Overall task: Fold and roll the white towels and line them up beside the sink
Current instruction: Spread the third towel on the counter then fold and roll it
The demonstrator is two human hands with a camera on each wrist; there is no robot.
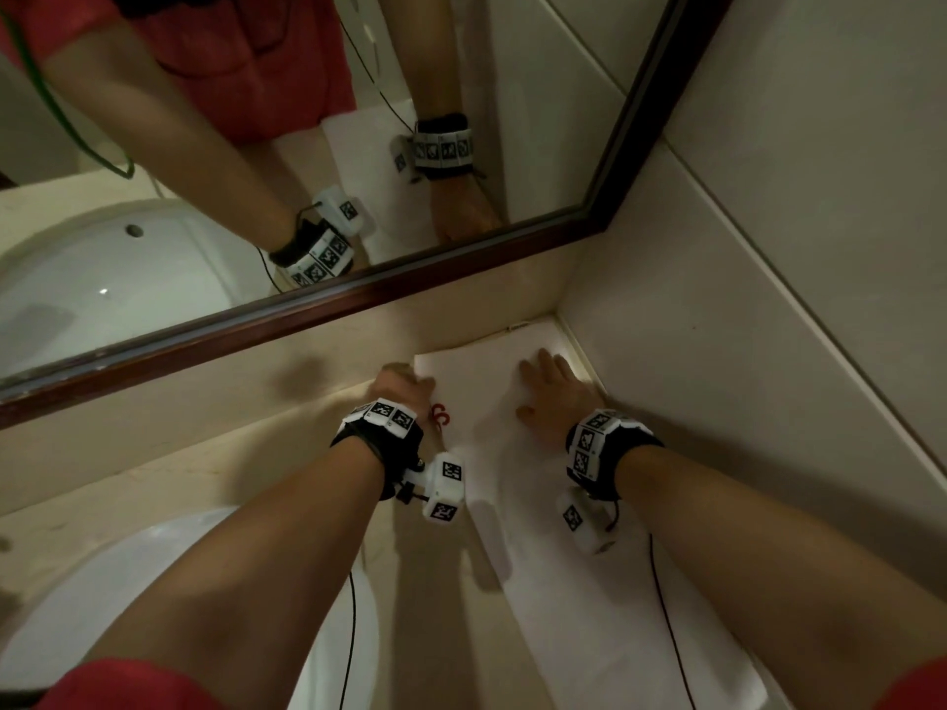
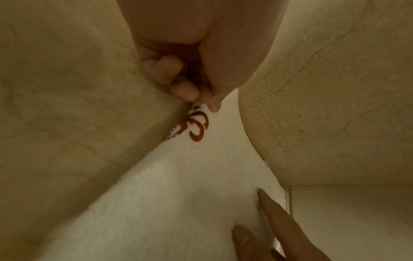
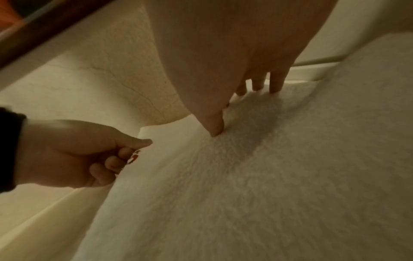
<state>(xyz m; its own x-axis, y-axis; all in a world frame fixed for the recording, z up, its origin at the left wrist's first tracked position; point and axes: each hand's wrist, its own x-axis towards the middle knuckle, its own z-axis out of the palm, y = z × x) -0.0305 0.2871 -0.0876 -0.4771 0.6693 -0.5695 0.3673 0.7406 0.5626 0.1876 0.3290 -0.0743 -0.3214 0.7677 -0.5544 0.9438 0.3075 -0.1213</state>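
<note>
One white towel [image 1: 543,509] in view, lying flat as a long strip on the countertop [image 1: 215,453], to the right of the sink [image 1: 169,586] with its far end in the wall corner. Folded lengthwise, by the look of it; no roll started, no finished rolls visible — task judged early. Left hand [image 1: 402,384] pinches the towel's sink-side edge by the red embroidered mark [image 1: 440,413], fingers curled. Right hand [image 1: 551,397] lies flat with straight fingers pressing the towel, on the side away from the sink. Sink basin — nothing in the part seen.
</note>
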